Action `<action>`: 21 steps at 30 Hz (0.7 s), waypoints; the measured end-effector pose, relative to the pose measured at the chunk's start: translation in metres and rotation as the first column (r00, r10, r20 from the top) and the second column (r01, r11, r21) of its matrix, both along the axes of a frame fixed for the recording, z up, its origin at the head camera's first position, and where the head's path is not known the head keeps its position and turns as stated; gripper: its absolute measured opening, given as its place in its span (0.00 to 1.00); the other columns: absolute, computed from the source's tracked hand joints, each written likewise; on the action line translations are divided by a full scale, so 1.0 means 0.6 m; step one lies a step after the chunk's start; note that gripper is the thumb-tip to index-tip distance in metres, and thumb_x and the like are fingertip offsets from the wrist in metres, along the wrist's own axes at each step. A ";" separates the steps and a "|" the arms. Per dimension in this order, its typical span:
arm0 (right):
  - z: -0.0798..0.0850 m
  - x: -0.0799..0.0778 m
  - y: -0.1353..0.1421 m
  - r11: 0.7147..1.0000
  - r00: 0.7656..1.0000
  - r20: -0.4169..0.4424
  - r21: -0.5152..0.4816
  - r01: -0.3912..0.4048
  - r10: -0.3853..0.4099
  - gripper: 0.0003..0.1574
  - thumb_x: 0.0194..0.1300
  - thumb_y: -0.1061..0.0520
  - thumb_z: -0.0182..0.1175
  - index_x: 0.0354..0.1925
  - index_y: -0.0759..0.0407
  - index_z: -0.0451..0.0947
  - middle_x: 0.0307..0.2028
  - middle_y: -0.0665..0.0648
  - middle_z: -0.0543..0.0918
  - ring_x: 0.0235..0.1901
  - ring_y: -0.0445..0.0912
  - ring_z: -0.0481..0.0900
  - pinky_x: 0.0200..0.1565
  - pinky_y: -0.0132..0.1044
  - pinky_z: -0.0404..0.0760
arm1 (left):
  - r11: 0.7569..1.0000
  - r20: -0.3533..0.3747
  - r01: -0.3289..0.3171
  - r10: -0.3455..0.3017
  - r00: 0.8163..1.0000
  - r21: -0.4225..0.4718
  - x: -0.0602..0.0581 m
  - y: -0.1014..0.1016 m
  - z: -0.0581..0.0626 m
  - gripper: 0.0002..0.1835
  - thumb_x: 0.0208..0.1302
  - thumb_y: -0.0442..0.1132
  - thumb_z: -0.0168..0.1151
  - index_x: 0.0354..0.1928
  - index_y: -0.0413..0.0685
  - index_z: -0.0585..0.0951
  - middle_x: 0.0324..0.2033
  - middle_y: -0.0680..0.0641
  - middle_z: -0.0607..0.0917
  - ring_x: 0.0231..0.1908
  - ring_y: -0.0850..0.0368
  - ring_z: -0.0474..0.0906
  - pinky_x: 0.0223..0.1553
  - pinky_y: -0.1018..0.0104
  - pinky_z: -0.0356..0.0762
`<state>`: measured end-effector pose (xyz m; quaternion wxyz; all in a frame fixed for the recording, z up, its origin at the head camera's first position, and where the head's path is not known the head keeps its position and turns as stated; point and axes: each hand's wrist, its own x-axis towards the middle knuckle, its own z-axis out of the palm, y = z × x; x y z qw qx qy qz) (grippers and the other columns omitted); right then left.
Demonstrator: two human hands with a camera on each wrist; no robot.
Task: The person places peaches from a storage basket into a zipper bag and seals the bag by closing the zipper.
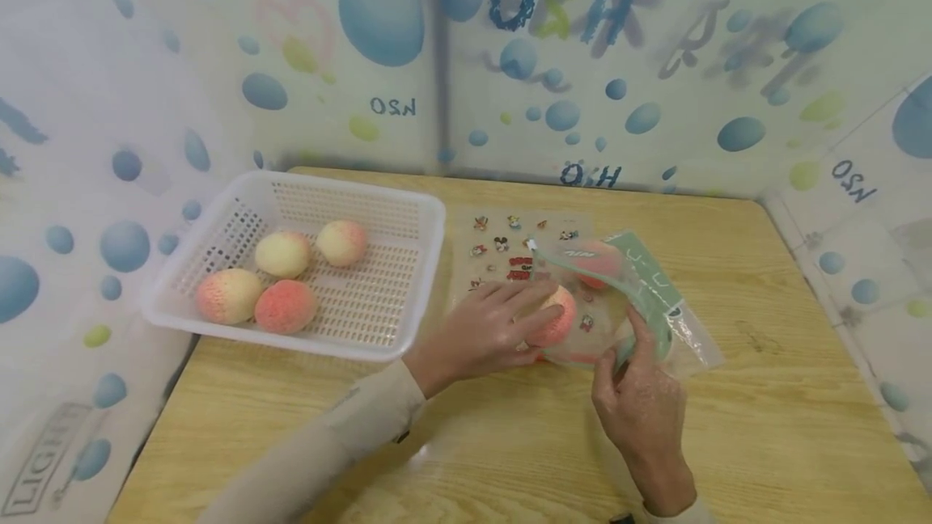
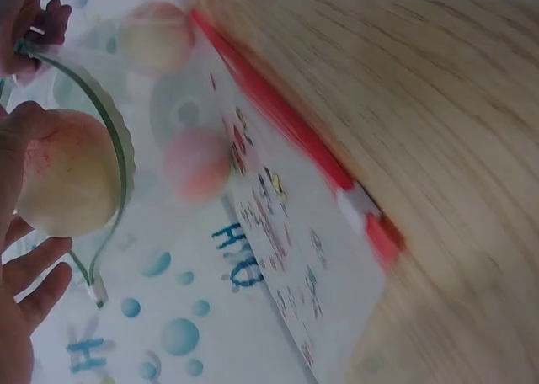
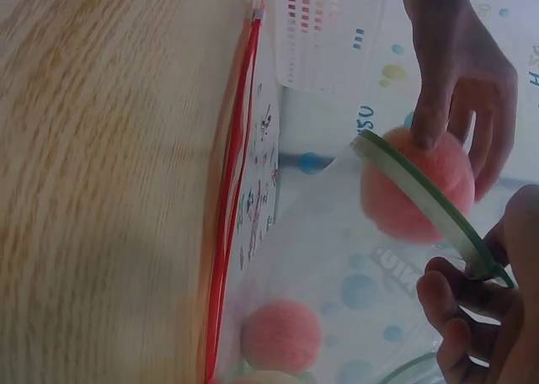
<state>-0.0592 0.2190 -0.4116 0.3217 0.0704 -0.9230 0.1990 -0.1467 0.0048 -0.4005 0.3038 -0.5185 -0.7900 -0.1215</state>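
A peach [image 1: 557, 320] is gripped by my left hand [image 1: 488, 330], fingers over its top and thumb low. It sits at the mouth of a clear zip bag with a green strip [image 3: 413, 190]; part of the peach shows behind the strip in the right wrist view. My right hand [image 1: 644, 411] pinches the strip of that bag between thumb and fingers, keeping the mouth apart. Inside the bag lie a pink peach [image 3: 282, 335] and a paler peach [image 2: 156, 40]. Beneath it is a flat clear bag printed with small cartoon figures [image 1: 501, 244], with a red zip [image 2: 286, 123] and white slider [image 2: 357, 207].
A white plastic basket [image 1: 431, 265] stands to the left on the wooden table [image 1: 772, 395], holding several peaches [image 1: 284, 255]. Walls with blue drop patterns [image 1: 382, 14] enclose the table at the back and sides.
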 end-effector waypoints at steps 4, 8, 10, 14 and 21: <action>-0.001 0.001 0.001 1.000 1.000 -0.009 0.018 -0.023 0.023 0.35 0.55 0.59 0.47 0.62 0.66 0.59 0.07 0.46 0.64 0.04 0.32 0.53 0.04 0.22 0.50 | 0.994 0.020 0.082 -0.080 0.997 -0.066 -0.005 0.028 0.003 0.23 0.62 0.47 0.54 0.57 0.47 0.72 0.60 0.44 0.68 0.61 0.48 0.59 0.56 0.58 0.63; -0.002 0.002 0.004 0.999 1.000 0.017 0.029 -0.021 0.021 0.36 0.56 0.58 0.45 0.63 0.66 0.56 0.06 0.44 0.62 0.03 0.31 0.51 0.04 0.23 0.49 | 0.988 -0.011 0.146 -0.147 0.989 -0.050 -0.007 0.041 0.016 0.20 0.63 0.39 0.51 0.56 0.40 0.72 0.57 0.44 0.71 0.60 0.50 0.61 0.59 0.61 0.59; -0.002 0.002 0.006 0.999 1.000 0.002 0.030 -0.024 0.024 0.36 0.56 0.58 0.45 0.63 0.67 0.56 0.06 0.44 0.60 0.03 0.31 0.50 0.04 0.23 0.48 | 0.989 -0.027 0.146 -0.147 0.989 -0.031 -0.006 0.039 0.021 0.20 0.62 0.38 0.49 0.55 0.39 0.74 0.55 0.44 0.74 0.58 0.52 0.65 0.57 0.62 0.61; 0.000 0.001 0.010 1.000 1.000 -0.024 0.016 -0.013 0.013 0.36 0.55 0.58 0.46 0.63 0.66 0.57 0.06 0.44 0.59 0.03 0.32 0.50 0.04 0.23 0.49 | 0.991 -0.016 0.132 -0.133 0.991 -0.017 -0.004 0.028 0.023 0.19 0.61 0.39 0.47 0.51 0.42 0.77 0.51 0.47 0.77 0.55 0.54 0.69 0.55 0.64 0.65; 0.006 -0.002 0.010 1.000 1.000 0.002 -0.003 -0.001 0.001 0.37 0.56 0.58 0.45 0.65 0.65 0.54 0.06 0.45 0.62 0.03 0.33 0.52 0.04 0.23 0.50 | 0.993 -0.025 0.118 -0.118 0.993 -0.015 -0.001 0.013 0.026 0.18 0.60 0.40 0.47 0.49 0.44 0.78 0.51 0.47 0.77 0.53 0.54 0.71 0.53 0.63 0.67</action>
